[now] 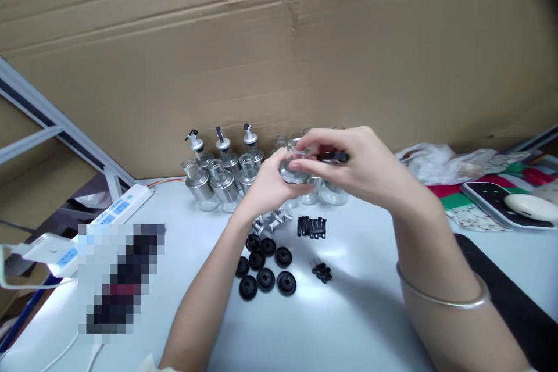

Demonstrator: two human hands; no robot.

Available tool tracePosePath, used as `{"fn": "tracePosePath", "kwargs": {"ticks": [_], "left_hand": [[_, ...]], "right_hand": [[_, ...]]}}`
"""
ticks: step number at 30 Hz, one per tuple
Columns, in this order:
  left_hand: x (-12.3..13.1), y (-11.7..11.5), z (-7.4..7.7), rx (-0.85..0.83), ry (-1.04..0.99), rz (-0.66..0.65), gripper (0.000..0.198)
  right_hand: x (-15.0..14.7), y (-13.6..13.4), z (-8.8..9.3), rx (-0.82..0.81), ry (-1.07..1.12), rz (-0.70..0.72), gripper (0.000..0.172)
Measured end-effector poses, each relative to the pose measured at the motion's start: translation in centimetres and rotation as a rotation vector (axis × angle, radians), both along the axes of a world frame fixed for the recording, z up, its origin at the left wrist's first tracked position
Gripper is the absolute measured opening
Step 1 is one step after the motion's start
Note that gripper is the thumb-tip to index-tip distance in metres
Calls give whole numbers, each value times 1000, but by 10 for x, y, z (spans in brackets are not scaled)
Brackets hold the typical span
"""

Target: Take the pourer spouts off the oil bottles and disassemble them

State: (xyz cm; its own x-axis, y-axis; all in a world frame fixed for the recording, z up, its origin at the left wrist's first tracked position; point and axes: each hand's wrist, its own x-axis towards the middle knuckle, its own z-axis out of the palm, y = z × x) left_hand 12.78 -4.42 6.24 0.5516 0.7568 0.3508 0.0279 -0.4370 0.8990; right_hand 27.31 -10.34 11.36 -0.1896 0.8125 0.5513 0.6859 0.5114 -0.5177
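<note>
Over the back of the white table, my left hand (272, 185) is wrapped around a clear glass bottle (293, 175). My right hand (355, 157) is closed beside it, with thumb and fingertips at the bottle's upper part. A small black part (335, 157) shows between the right fingers; its full shape is hidden. Below my hands lie silver metal pieces (274, 221), several black round caps (265, 280), a row of black flip-lid pieces (311, 226) and a cluster of small black rings (321, 272).
Several bottles with steel sleeves (224, 189) stand at the back left, three with pourer tops. More glass bottles (335, 193) stand behind my hands. A power strip (111, 215) lies left; a scale (488, 203) with a pale object and a plastic bag (440, 164) are right.
</note>
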Motion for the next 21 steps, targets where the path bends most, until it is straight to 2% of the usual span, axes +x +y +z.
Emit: {"fn": "tracePosePath", "kwargs": {"ticks": [2,7,13,21], "left_hand": [[2,7,-9,66,-5,21,39],[5,20,-28,162,28,5,45],[6,23,-32,208,47,49,60],[6,26,-39,224,114,152,78]], "right_hand": [[2,7,-6,-47,-83,-35,4],[1,22,-20,-35,-203,-89,9],[-1,30,-29,11,-296,-147,12],[-7,39,-36,-27,-418,-190,15]]}}
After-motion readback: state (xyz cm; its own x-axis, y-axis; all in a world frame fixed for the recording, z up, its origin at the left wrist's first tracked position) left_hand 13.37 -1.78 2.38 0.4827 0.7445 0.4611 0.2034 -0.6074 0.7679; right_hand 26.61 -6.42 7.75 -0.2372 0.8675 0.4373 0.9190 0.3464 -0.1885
